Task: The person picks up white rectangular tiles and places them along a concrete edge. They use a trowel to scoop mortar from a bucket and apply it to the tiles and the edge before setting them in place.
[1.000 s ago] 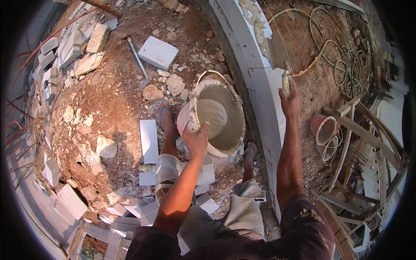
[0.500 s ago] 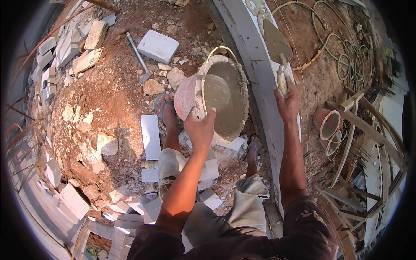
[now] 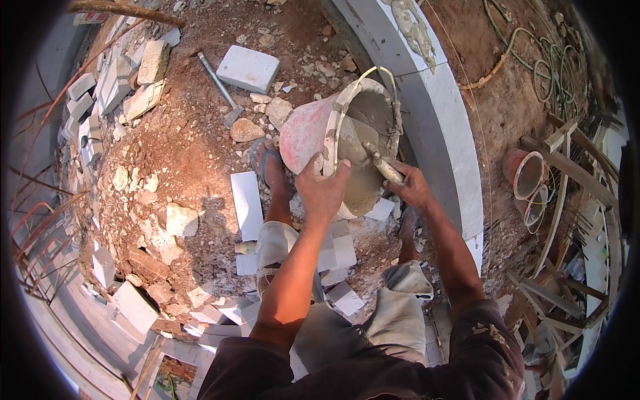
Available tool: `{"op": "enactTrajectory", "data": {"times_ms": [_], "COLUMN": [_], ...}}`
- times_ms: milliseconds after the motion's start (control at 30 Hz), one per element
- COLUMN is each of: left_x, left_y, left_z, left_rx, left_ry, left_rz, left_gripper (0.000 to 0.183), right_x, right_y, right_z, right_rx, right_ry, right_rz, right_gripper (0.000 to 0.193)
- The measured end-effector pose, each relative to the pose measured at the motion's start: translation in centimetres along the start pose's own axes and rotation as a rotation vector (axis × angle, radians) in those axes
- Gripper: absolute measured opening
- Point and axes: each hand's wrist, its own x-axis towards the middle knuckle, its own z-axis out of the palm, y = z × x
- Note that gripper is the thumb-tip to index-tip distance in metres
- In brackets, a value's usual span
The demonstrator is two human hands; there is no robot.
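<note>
My left hand [image 3: 323,188] grips the near rim of a tilted, red-stained bucket [image 3: 309,133], whose mouth faces right. Wet grey mortar [image 3: 365,190] lies inside it. In my right hand [image 3: 415,187] is the handle of a trowel [image 3: 381,162]; its blade sits inside the bucket, smeared with mortar, so its edges are hard to make out. A yellowish bail handle [image 3: 379,69] arches over the bucket's far side. To the right runs a low wall of pale blocks [image 3: 445,113], with wet mortar [image 3: 412,30] spread along its far top.
A hammer [image 3: 220,88] and a white block [image 3: 249,69] lie on the rubble-strewn soil. Broken blocks [image 3: 115,83] are heaped at far left. Beyond the wall are a coiled hose [image 3: 550,70], a small bucket [image 3: 528,175], timber pieces [image 3: 579,175] and a taut string [image 3: 481,133].
My right hand has brought the trowel from the wall top down into the bucket. My left hand still holds the rim. The view has shifted slightly.
</note>
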Motion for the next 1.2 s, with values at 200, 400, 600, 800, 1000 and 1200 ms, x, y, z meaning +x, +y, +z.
{"op": "enactTrajectory", "data": {"times_ms": [200, 400, 600, 800, 1000, 1200], "left_x": [0.7, 0.3, -0.1, 0.3, 0.4, 0.4], "left_y": [1.1, 1.9, 3.3, 2.8, 0.9, 0.6], "left_z": [0.0, 1.1, 1.2, 0.6, 0.7, 1.2], "left_rx": [-0.208, -0.257, -0.075, -0.040, -0.090, -0.132], "left_ry": [0.093, 0.109, 0.145, 0.155, 0.094, 0.077], "left_rz": [-0.050, -0.110, -0.060, -0.003, -0.027, -0.029], "left_gripper": [0.027, 0.028, 0.029, 0.027, 0.023, 0.025], "right_x": [-5.5, -2.7, -0.6, -3.7, -0.4, 0.5], "right_y": [-1.0, -2.0, 1.1, 0.3, -1.9, -3.3], "right_z": [-4.2, -10.6, -14.5, -13.1, -14.0, -11.7], "right_rx": [0.661, 0.546, 0.111, -0.298, -0.595, -0.710], "right_ry": [0.076, 0.389, 0.527, 0.649, 0.752, 0.774], "right_rz": [0.227, 0.140, 0.224, 0.144, 0.216, 0.214], "right_gripper": [0.069, 0.066, 0.062, 0.063, 0.061, 0.061]}}
